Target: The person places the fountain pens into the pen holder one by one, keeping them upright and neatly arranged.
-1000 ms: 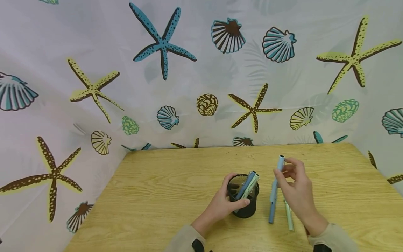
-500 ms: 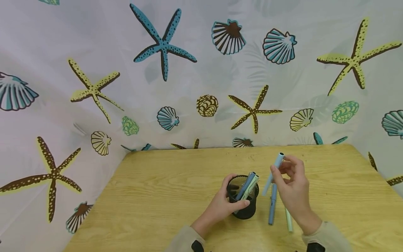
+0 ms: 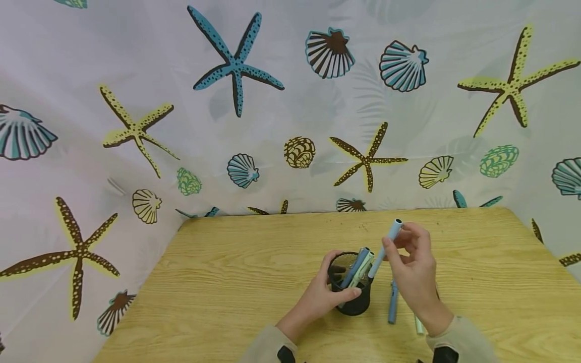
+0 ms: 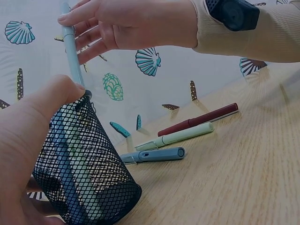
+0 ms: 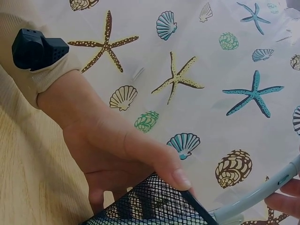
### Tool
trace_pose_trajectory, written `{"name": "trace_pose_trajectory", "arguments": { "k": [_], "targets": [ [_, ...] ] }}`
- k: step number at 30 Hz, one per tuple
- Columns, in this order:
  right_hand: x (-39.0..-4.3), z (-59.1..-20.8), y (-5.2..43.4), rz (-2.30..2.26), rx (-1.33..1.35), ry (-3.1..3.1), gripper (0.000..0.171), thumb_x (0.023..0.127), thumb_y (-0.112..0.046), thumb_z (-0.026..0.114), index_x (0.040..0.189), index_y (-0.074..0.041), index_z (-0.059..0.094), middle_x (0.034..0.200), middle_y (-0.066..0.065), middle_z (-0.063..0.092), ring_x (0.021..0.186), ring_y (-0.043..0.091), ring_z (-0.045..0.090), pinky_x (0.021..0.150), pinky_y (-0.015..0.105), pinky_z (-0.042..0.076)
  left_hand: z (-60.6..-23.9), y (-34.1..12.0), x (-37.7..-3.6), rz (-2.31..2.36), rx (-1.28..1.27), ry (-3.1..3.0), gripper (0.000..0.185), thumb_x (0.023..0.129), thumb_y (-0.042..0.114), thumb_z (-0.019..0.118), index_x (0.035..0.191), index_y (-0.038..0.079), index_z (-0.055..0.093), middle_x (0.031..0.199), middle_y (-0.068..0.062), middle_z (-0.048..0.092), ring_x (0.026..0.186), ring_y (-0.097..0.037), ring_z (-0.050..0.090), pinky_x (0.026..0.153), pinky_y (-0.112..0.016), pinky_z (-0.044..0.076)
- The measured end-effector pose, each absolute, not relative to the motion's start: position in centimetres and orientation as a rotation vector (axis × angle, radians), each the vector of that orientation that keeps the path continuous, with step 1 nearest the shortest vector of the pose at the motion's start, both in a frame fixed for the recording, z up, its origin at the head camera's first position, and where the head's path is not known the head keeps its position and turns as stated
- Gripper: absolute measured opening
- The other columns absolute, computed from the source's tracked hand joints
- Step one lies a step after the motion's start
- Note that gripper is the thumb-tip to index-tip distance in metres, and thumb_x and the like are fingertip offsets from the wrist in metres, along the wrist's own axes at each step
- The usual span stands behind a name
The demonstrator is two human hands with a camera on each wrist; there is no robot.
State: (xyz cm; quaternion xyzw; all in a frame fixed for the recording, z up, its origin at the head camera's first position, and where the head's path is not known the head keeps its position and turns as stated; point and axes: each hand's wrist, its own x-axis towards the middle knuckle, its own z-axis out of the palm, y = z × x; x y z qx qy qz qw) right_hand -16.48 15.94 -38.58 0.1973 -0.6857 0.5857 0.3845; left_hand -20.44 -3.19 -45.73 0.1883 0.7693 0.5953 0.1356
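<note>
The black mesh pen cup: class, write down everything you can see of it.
The black mesh pen cup is a round holder of what looks like black wire mesh, open at the top. It stands on the wooden table, tipped slightly. The left hand grips its side. Two pens already stand inside, and the light blue pen held by the right hand reaches its rim.

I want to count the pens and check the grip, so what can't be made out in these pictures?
- Head view: the right hand hides the dark red pen and most of the pale green pen.
- Left wrist view: the mesh cup blurs the pens inside; no sure count.
- Right wrist view: the light blue pen is cut off by the frame edge.
</note>
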Motion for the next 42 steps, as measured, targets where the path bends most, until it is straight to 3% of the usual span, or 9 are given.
{"name": "trace_pose_trajectory", "arguments": {
  "k": [9,16,29,34,42],
  "targets": [
    [-16.5,-39.0,15.3,1.441,0.492,-1.796,0.042,0.082,0.017,0.059,0.119,0.010,0.041,0.091,0.016,0.055,0.074,0.010,0.058,0.056,0.019,0.049,-45.8,-3.2,-20.6,1.723,0.563,2.231,0.074,0.081,0.036,0.071,0.136,0.049,0.023,0.133,-0.012,0.037,0.106,-0.024,0.050,0.075,-0.039,0.048],
    [-15.2,-37.6,14.6,1.252,0.435,-1.952,0.039,0.079,0.015,0.063,0.113,0.012,0.044,0.088,0.017,0.058,0.071,0.015,0.059,0.060,0.017,0.047,-45.7,-3.2,-20.6,1.718,0.562,2.236,0.074,0.081,0.037,0.071,0.136,0.049,0.023,0.130,-0.011,0.041,0.106,-0.023,0.051,0.077,-0.039,0.048],
    [-17.4,-41.5,16.0,1.224,0.425,-2.057,0.040,0.082,0.002,0.068,0.118,-0.002,0.051,0.089,0.003,0.061,0.071,0.012,0.058,0.058,0.025,0.049,-45.5,-3.3,-20.5,1.710,0.583,2.253,0.073,0.081,0.037,0.071,0.136,0.048,0.024,0.129,-0.008,0.040,0.103,-0.022,0.051,0.076,-0.038,0.048],
    [-17.4,-42.0,16.2,1.221,0.411,-2.133,0.035,0.083,-0.004,0.069,0.115,-0.003,0.055,0.089,0.002,0.060,0.070,0.012,0.059,0.058,0.030,0.050,-45.6,-3.3,-20.4,1.724,0.594,2.234,0.073,0.081,0.035,0.071,0.136,0.047,0.024,0.129,-0.009,0.042,0.104,-0.022,0.052,0.076,-0.038,0.048],
    [-17.5,-42.6,16.4,1.180,0.415,-2.268,0.031,0.085,-0.009,0.068,0.114,-0.002,0.060,0.092,0.007,0.060,0.072,0.013,0.058,0.060,0.025,0.050,-45.7,-3.3,-20.4,1.725,0.595,2.221,0.074,0.081,0.037,0.070,0.137,0.047,0.022,0.129,-0.005,0.043,0.103,-0.021,0.053,0.075,-0.037,0.049]
  ]
}}
